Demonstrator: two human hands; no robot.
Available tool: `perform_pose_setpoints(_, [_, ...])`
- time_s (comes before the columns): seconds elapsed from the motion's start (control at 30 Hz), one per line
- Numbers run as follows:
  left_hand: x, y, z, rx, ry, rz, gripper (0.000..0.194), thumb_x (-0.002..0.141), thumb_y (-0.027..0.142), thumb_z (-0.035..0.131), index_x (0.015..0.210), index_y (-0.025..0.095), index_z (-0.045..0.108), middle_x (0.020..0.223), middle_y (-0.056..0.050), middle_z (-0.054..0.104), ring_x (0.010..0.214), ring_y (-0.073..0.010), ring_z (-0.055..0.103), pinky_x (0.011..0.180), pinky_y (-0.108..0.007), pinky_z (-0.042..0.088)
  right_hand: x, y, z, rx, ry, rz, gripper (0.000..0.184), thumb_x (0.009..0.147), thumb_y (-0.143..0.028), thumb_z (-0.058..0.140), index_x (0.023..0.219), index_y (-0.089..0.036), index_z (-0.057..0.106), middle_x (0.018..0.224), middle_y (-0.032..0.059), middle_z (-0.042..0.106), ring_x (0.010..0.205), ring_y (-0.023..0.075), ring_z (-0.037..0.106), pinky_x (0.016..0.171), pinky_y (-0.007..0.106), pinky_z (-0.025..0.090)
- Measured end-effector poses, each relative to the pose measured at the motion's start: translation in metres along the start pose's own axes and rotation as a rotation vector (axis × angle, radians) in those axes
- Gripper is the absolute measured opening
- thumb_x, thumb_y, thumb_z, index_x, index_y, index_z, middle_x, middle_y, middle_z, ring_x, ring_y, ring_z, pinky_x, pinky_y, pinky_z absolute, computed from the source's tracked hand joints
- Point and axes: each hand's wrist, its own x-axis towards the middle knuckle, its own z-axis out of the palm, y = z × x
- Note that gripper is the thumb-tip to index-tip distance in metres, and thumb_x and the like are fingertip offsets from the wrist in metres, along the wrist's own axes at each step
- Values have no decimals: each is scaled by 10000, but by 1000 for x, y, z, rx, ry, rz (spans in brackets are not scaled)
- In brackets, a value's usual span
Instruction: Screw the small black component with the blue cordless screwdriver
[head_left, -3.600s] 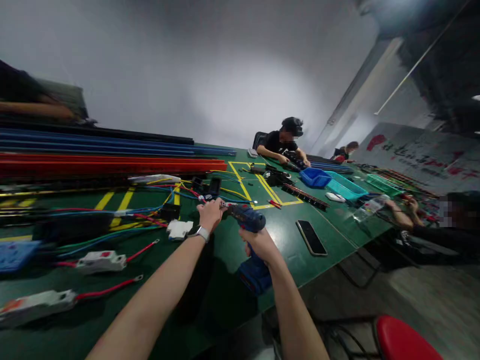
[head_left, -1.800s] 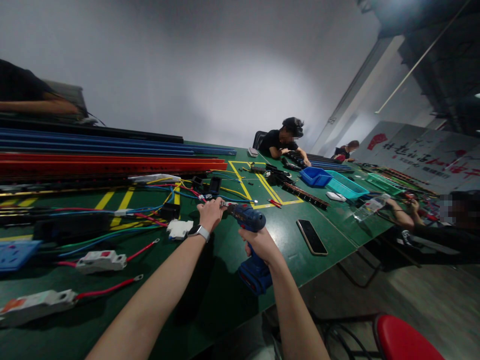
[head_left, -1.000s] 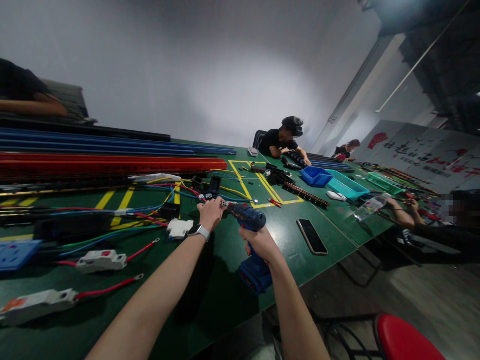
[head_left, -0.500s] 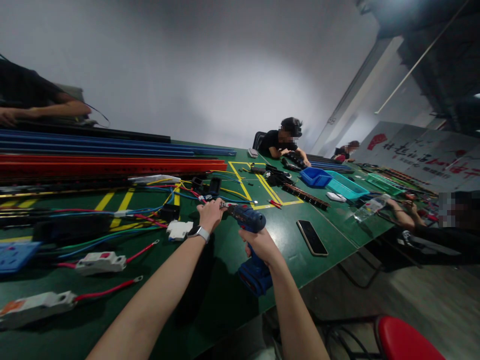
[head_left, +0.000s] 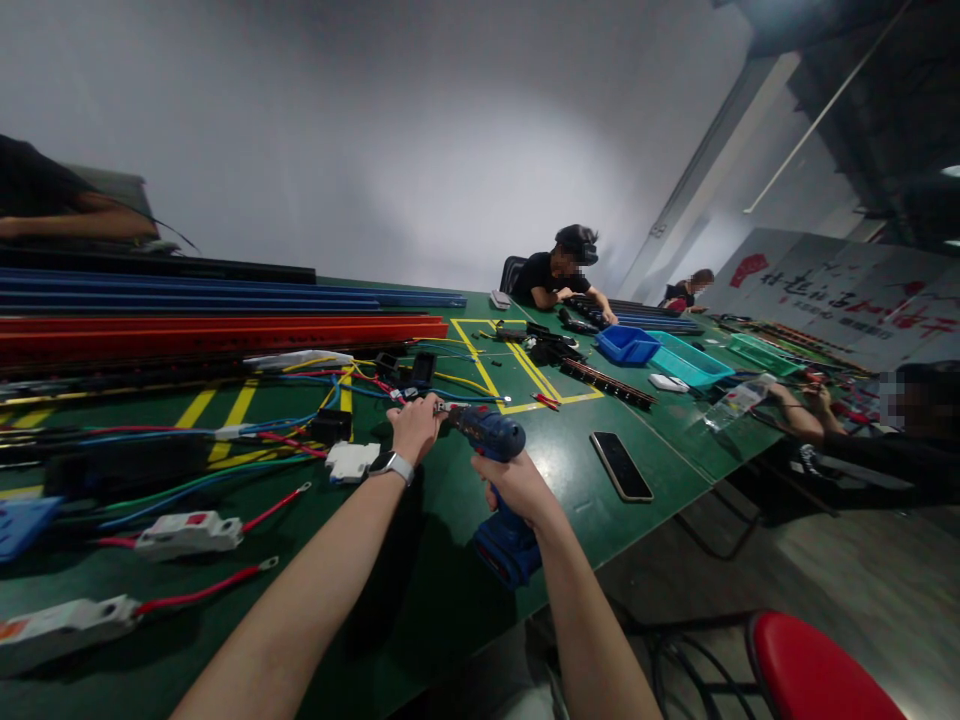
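Drill (head_left: 489,432) tight in right hand (head_left: 520,487), left hand (head_left: 414,430) just in front

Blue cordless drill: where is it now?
The blue cordless drill is below the head view's centre, in the right hand, nose by the left hand.

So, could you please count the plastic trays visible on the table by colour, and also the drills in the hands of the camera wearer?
Blue tray: 1
Turquoise tray: 1
Green tray: 1
Power drill, in right hand: 1
Total: 4
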Motion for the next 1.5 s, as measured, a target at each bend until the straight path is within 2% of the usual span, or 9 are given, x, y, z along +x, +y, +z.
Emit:
perform_pose_setpoints(0.23, [0, 2, 0, 11, -5, 4, 358, 921, 438, 367, 1175, 271, 557, 1090, -116, 638, 1046, -291, 536, 860, -419, 219, 1, 2, -1, 15, -12, -16, 89, 783, -263, 587, 807, -183, 556, 430, -75, 450, 356, 109, 465, 384, 209, 380])
perform_pose_setpoints(0.37, [0, 0, 2, 10, 31, 34, 344, 919, 426, 373, 1156, 268, 565, 1059, -108, 639, 1019, -287, 545, 851, -414, 223, 1, 5, -1, 35, -19, -36, 114, 788, -245, 587, 881, -181, 571, 425, -87, 441, 350, 102, 458, 381, 200, 374])
perform_pose_setpoints(0.57, [0, -1, 4, 11, 49, 39, 309, 908, 411, 413, 1130, 265, 571, 1018, -89, 644, 996, -269, 554, 845, -405, 224, 4, 9, -1, 46, -22, -46, 95, 788, -256, 591, 796, -183, 531, 455, -77, 461, 356, 93, 463, 383, 195, 374])
perform_pose_setpoints(0.73, [1, 0, 4, 18, 35, 19, 333, 917, 433, 394, 1142, 262, 569, 1038, -97, 644, 1008, -269, 547, 843, -406, 221, 5, 8, -2, 31, -34, -50, 92, 787, -253, 586, 833, -188, 540, 431, -84, 445, 351, 106, 466, 381, 205, 376])
perform_pose_setpoints(1.2, [4, -5, 9, -13, 53, 26, 363, 916, 476, 377, 1132, 270, 585, 1019, -101, 645, 989, -280, 551, 843, -415, 222, 3, 6, 0, 5, 0, -34, 141, 764, -295, 596, 742, -187, 508, 426, -75, 438, 358, 108, 473, 389, 209, 375])
perform_pose_setpoints(1.37, [3, -4, 7, -16, 52, 26, 349, 912, 464, 392, 1135, 275, 582, 1017, -97, 648, 987, -280, 551, 845, -416, 222, 4, 6, 2, 33, 3, -35, 156, 750, -310, 606, 784, -185, 518, 503, -71, 477, 346, 95, 463, 365, 209, 355])
perform_pose_setpoints(1.5, [2, -3, 5, -8, 29, 0, 382, 912, 488, 381, 1153, 266, 578, 1040, -114, 648, 1000, -281, 547, 854, -419, 221, 4, 7, 3, 28, 13, -25, 156, 751, -315, 603, 763, -187, 516, 468, -75, 456, 347, 100, 464, 371, 209, 358])
